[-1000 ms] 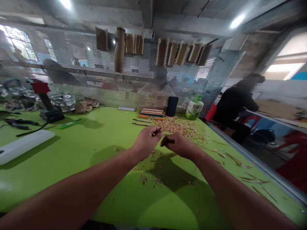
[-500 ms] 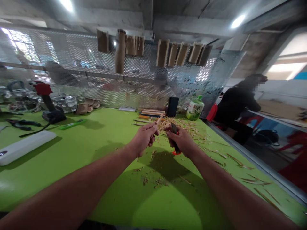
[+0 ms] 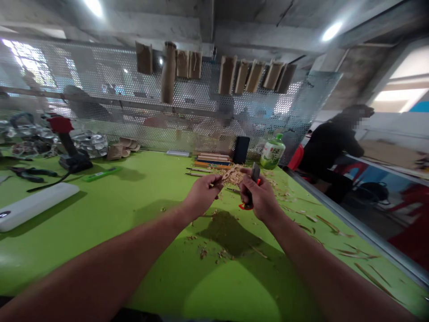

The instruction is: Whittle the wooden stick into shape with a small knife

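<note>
My left hand (image 3: 203, 196) is closed, pinching a thin, pale wooden strip (image 3: 228, 173) that points up and to the right. Against the shavings behind it, the strip's far end is hard to make out. A short gap to the right, my right hand (image 3: 262, 196) is wrapped round a dark-handled knife (image 3: 255, 171) with orange-red parts. Its broad grey end sticks up above my fist, apart from the strip. A heap of wood shavings (image 3: 238, 177) lies just beyond both hands, and small chips (image 3: 221, 255) are scattered on the green table (image 3: 150, 277) below them.
Behind the heap stand a dark upright block (image 3: 241, 150) and a green-labelled bottle (image 3: 273, 154), beside stacked wooden pieces (image 3: 212, 159). A cordless drill (image 3: 67, 143), pliers (image 3: 33, 173) and a long white case (image 3: 38, 205) are at left. A person in black (image 3: 330, 138) is at right.
My right hand has shifted slightly right, and the knife has turned so that its grey end stands higher. The strip in my left hand has tipped lower towards the right.
</note>
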The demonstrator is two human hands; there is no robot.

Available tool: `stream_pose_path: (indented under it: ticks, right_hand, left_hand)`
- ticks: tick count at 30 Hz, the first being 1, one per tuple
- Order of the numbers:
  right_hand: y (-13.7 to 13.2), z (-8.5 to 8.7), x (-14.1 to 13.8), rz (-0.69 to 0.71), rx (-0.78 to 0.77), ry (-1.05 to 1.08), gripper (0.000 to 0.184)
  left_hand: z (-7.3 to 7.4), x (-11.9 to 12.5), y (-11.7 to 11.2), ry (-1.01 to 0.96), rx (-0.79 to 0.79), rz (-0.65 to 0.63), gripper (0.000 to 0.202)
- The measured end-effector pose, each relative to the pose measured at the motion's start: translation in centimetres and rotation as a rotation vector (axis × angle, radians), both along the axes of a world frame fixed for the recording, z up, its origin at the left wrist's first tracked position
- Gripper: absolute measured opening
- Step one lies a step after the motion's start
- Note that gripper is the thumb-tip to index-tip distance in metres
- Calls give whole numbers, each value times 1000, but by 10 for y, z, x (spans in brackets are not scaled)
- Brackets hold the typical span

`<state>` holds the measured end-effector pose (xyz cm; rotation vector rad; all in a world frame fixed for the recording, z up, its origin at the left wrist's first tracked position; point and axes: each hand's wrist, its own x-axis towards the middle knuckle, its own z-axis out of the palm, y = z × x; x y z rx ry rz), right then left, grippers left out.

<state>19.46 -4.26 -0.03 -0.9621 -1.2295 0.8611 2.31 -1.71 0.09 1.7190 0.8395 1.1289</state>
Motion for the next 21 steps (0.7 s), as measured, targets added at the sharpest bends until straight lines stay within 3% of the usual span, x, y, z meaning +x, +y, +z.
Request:
stream_pose_path:
  ticks: [3,6,14,21]
  right_hand:
    - [1,1,3,-8,14,17,44]
    - [1,2,3,-32,10,-73,35]
    - [0,2,4,7,-89,-127,34]
    - [-3,4,0,61,-190,-144,32]
  left_hand:
    - [-7,1,4,151,313,72,16]
    - [-9,-2,5,259,488,72,18]
    - [4,-19,13,510,732,136,34]
    - [13,-30,18,528,901,127,31]
